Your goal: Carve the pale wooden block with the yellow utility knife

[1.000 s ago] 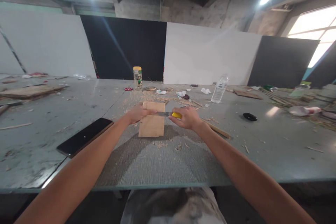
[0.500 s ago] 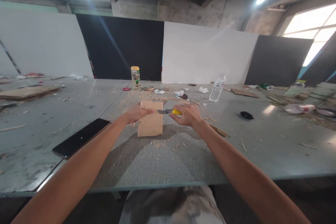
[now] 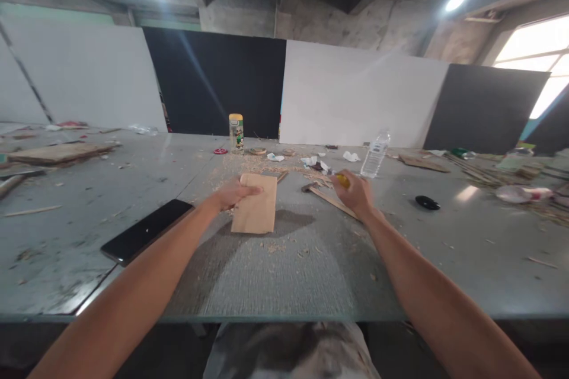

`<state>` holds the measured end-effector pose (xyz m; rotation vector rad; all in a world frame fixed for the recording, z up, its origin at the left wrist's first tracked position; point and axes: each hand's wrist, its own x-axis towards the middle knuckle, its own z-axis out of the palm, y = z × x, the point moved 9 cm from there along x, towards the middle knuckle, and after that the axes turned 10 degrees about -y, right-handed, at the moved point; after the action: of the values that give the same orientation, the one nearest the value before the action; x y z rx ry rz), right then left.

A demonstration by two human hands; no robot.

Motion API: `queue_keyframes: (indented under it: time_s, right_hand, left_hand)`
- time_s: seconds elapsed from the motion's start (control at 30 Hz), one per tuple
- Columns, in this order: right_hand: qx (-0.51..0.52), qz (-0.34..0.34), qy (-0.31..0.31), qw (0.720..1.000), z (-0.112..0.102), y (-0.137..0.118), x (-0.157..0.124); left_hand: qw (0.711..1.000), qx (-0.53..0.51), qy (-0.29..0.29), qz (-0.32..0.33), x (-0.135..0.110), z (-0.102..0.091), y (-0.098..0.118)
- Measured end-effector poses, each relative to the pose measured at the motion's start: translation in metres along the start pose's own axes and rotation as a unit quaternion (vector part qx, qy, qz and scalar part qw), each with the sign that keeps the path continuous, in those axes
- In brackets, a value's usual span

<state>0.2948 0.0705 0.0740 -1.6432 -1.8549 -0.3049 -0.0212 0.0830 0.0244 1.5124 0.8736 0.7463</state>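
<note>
The only lettering I can half make out from here is on the yellow-capped bottle (image 3: 236,135) at the back of the table (image 3: 284,275): dark, short, stacked lines, the lower seeming to start "WO", the rest too small to be sure of. Any print on the clear plastic bottle (image 3: 376,155) is too faint for me to read.

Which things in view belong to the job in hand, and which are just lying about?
In use, it seems:
wood piece, in the left hand
yellow-handled tool, in the right hand

Just lying about, probably:
phone
clear plastic bottle
yellow-lidded cup
black oval object
</note>
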Motion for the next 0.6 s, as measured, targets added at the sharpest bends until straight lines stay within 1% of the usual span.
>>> queue_keyframes:
  time_s: [0.03,0.1,0.17,0.27,0.33,0.37,0.47,0.6]
  right_hand:
    - [0.008,-0.002,-0.01,1.0,0.004,0.002,0.001]
    - [0.027,-0.02,-0.036,0.999,0.012,-0.008,0.003]
    - [0.052,-0.055,-0.065,0.995,0.019,-0.035,0.003]
    - [0.087,-0.138,-0.122,0.979,0.025,-0.085,-0.003]
    - [0.077,-0.173,-0.161,0.969,0.029,-0.109,-0.012]
    - [0.062,-0.182,-0.178,0.965,0.031,-0.117,-0.016]
    - [0.005,-0.191,-0.21,0.959,0.037,-0.126,-0.027]
    - [-0.046,-0.198,-0.221,0.954,0.04,-0.126,-0.033]
  left_hand:
    - [1.0,0.002,0.0,0.01,0.001,0.0,0.001]
    - [1.0,0.019,0.008,0.019,0.003,-0.001,0.001]
    - [0.998,0.041,0.029,0.023,0.006,-0.005,0.002]
    - [0.996,0.059,0.056,0.029,0.008,-0.011,0.004]
    - [0.996,0.066,0.057,0.031,0.008,-0.01,0.006]
    - [0.996,0.067,0.057,0.033,0.008,-0.009,0.007]
    - [0.996,0.056,0.052,0.039,0.006,-0.005,0.01]
    - [0.998,0.028,0.035,0.033,0.004,0.001,0.011]
